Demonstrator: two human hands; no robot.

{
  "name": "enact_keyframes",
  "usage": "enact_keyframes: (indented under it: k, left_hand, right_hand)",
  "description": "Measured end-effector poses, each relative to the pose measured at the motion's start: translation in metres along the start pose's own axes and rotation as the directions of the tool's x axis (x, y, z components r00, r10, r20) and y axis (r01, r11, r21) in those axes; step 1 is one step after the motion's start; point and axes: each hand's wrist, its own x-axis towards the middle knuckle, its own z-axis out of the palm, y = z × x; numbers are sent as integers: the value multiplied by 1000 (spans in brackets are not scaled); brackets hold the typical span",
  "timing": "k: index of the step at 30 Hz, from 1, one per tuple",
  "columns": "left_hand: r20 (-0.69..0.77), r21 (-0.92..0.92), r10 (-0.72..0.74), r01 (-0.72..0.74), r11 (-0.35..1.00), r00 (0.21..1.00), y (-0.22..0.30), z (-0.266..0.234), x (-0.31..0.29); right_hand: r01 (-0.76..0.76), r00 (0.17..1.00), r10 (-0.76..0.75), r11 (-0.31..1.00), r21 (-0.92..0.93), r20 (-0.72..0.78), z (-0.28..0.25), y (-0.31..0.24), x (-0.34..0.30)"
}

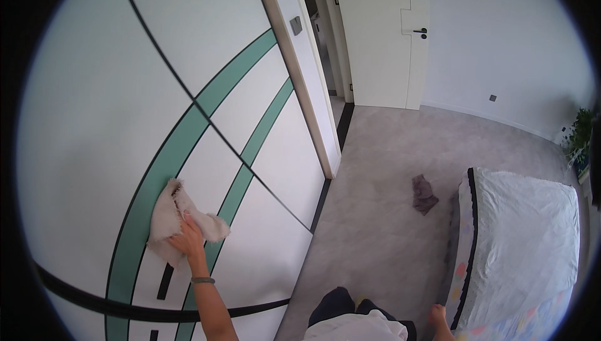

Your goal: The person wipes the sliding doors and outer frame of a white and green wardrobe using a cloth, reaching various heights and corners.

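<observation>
My left hand (186,237) presses a pale beige, fluffy-edged cloth (168,216) against the white sliding wardrobe door (238,128). The cloth is bunched, with one corner folded out to the right, and covers part of the wider green curved stripe (141,212). Below the cloth shows a short black bar, the door handle (164,283). Down at the lower edge, my right hand (438,313) hangs beside the bed, its fingers curled in and nothing visible in them.
A bed (526,241) with a pale, wrinkled cover stands at the right. On the grey floor (375,153) lies a crumpled brownish cloth (424,194). Farther off are a cream door (379,40), a doorway and a green plant (579,134) by the wall.
</observation>
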Motion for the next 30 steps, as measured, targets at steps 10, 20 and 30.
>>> enact_keyframes:
  k: [10, 20, 30]
  left_hand:
    - [104, -101, -51, 61, 993, 993, 122, 67, 48]
    - [66, 154, 27, -37, 987, 997, 306, 163, 148]
    - [-240, -641, 194, -305, 704, 951, 516, 197, 320]
  right_hand:
    - [-4, 990, 10, 999, -44, 143, 84, -178, 63]
    - [43, 997, -50, 992, 115, 64, 112, -347, 134]
    - [142, 980, -163, 975, 169, 114, 164, -510, 248]
